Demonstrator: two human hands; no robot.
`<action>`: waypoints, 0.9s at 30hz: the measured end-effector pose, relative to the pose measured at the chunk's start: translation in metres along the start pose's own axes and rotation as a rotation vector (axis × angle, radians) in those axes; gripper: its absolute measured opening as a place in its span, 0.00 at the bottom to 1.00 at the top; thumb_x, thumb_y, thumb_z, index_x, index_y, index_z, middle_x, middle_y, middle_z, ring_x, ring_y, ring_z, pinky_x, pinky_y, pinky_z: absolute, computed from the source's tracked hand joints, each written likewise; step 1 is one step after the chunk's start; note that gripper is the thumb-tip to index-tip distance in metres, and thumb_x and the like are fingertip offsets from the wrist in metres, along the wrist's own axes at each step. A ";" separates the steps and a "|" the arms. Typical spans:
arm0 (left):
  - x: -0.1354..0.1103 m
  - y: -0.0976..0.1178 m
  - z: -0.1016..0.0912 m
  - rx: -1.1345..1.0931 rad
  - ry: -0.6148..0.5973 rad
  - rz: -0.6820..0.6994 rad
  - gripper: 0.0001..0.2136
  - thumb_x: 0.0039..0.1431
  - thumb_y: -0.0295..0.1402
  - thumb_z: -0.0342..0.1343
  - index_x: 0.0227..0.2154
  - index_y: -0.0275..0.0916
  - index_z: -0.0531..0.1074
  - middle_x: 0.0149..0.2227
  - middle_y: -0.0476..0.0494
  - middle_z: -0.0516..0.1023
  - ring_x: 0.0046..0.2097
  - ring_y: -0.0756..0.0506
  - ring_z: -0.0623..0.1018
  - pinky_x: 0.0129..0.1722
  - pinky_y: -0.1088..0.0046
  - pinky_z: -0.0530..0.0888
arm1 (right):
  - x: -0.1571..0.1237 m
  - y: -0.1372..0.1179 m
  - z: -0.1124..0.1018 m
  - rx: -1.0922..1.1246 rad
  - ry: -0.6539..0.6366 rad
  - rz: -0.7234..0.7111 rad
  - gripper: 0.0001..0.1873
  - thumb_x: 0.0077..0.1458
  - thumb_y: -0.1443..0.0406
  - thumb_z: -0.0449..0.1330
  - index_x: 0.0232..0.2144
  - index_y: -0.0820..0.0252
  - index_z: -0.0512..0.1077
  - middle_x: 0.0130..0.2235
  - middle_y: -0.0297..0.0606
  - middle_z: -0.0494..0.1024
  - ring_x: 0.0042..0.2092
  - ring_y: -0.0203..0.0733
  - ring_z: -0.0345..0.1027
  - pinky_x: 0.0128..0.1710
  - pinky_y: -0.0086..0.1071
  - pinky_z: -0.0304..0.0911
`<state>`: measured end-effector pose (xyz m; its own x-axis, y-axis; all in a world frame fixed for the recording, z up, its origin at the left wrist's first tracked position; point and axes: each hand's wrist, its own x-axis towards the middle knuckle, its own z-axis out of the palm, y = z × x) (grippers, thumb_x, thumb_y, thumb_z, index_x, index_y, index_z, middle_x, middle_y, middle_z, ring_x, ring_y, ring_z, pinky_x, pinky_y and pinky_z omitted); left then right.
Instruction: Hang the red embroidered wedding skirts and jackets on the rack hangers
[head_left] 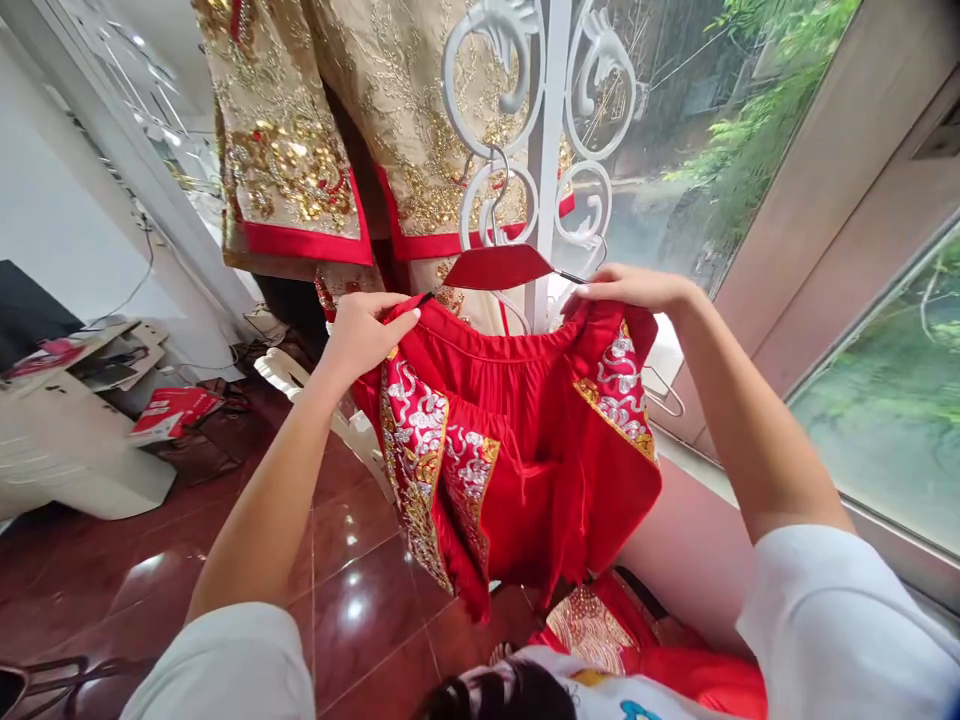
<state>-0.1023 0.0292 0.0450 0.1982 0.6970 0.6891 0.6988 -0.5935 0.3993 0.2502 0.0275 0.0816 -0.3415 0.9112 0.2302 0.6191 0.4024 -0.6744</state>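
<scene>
A red garment (525, 400) with a gathered band, loose ties and silver-and-gold embroidered panels hangs spread between my two hands. My left hand (366, 335) pinches its upper left corner, thumb on the front. At the opposite corner, my right hand (634, 288) grips the band beside the end of the hanger. This hanger (497, 266) has a red middle piece and a metal hook, which is at the white scrollwork rack. Part of the right fingers is hidden behind the cloth.
Cream-and-gold embroidered robes (300, 180) with red hems hang behind the white scrollwork rack (529, 110). A window (690, 200) is at the right. More red-and-gold cloth (600, 630) lies low by my body. A white desk (82, 440) stands left on the glossy tiled floor (352, 560).
</scene>
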 end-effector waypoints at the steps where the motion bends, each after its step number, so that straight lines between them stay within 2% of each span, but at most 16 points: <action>1: 0.001 -0.001 0.000 -0.032 -0.006 -0.015 0.15 0.50 0.39 0.53 0.35 0.34 0.78 0.32 0.44 0.79 0.31 0.47 0.72 0.33 0.75 0.67 | -0.004 0.004 0.001 0.080 -0.042 0.011 0.21 0.43 0.49 0.64 0.29 0.63 0.76 0.30 0.43 0.78 0.32 0.41 0.70 0.33 0.34 0.68; 3: 0.002 -0.004 0.000 -0.090 -0.027 -0.050 0.15 0.50 0.39 0.52 0.33 0.35 0.78 0.29 0.46 0.78 0.29 0.47 0.70 0.30 0.75 0.66 | -0.012 0.009 0.003 0.215 -0.090 0.031 0.22 0.41 0.49 0.65 0.30 0.62 0.77 0.31 0.43 0.78 0.32 0.42 0.71 0.32 0.35 0.68; 5: 0.005 -0.006 -0.001 -0.133 -0.050 -0.081 0.14 0.49 0.40 0.51 0.25 0.35 0.76 0.21 0.49 0.72 0.25 0.49 0.66 0.25 0.75 0.62 | -0.018 0.009 0.005 0.296 -0.077 0.041 0.21 0.40 0.50 0.66 0.31 0.60 0.78 0.32 0.42 0.79 0.33 0.44 0.72 0.33 0.34 0.68; 8: 0.008 -0.010 -0.001 -0.195 -0.032 -0.129 0.16 0.49 0.40 0.50 0.12 0.37 0.62 0.14 0.52 0.57 0.20 0.53 0.57 0.20 0.76 0.54 | -0.023 0.008 0.007 0.344 -0.014 0.025 0.21 0.40 0.49 0.66 0.29 0.60 0.78 0.31 0.42 0.79 0.34 0.45 0.72 0.32 0.33 0.67; 10: 0.009 -0.014 0.001 -0.247 0.032 -0.207 0.17 0.48 0.40 0.50 0.11 0.38 0.55 0.13 0.52 0.51 0.19 0.53 0.53 0.19 0.75 0.52 | -0.025 0.007 0.008 0.343 0.053 0.020 0.22 0.40 0.47 0.65 0.26 0.60 0.77 0.28 0.41 0.78 0.31 0.43 0.71 0.29 0.32 0.65; 13: 0.010 -0.018 0.004 -0.324 0.142 -0.336 0.16 0.47 0.40 0.49 0.12 0.40 0.52 0.14 0.53 0.50 0.19 0.53 0.53 0.19 0.74 0.51 | -0.027 0.007 0.010 0.344 0.145 0.015 0.23 0.39 0.45 0.65 0.23 0.61 0.76 0.24 0.38 0.76 0.26 0.40 0.68 0.25 0.30 0.62; 15: 0.009 -0.017 0.007 -0.291 0.176 -0.323 0.16 0.47 0.40 0.49 0.13 0.40 0.51 0.14 0.53 0.50 0.20 0.52 0.53 0.20 0.73 0.51 | -0.027 0.008 0.012 0.362 0.168 0.019 0.23 0.39 0.46 0.65 0.24 0.60 0.76 0.25 0.38 0.76 0.25 0.39 0.68 0.24 0.31 0.62; 20: 0.007 -0.005 0.010 -0.036 0.086 -0.125 0.16 0.51 0.39 0.46 0.14 0.38 0.55 0.16 0.51 0.53 0.23 0.51 0.58 0.24 0.73 0.54 | -0.029 0.008 0.015 0.408 0.185 0.049 0.20 0.39 0.48 0.66 0.24 0.59 0.76 0.25 0.40 0.76 0.26 0.41 0.69 0.25 0.32 0.63; 24: 0.007 -0.002 0.011 -0.018 0.056 -0.156 0.15 0.52 0.39 0.45 0.14 0.39 0.54 0.17 0.51 0.53 0.23 0.50 0.60 0.24 0.72 0.54 | -0.032 0.003 0.014 0.324 0.182 0.065 0.20 0.39 0.48 0.66 0.26 0.58 0.76 0.27 0.39 0.77 0.28 0.42 0.69 0.26 0.32 0.64; 27: 0.008 -0.003 0.010 -0.026 0.047 -0.172 0.16 0.51 0.38 0.46 0.14 0.39 0.50 0.16 0.50 0.51 0.22 0.50 0.58 0.24 0.72 0.53 | -0.034 0.000 0.011 0.190 0.173 0.065 0.20 0.36 0.48 0.68 0.23 0.58 0.75 0.20 0.36 0.73 0.25 0.39 0.66 0.22 0.30 0.61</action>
<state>-0.0959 0.0406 0.0435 0.0447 0.7700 0.6364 0.7017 -0.4777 0.5286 0.2534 -0.0046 0.0660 -0.1693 0.9428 0.2872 0.4867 0.3333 -0.8075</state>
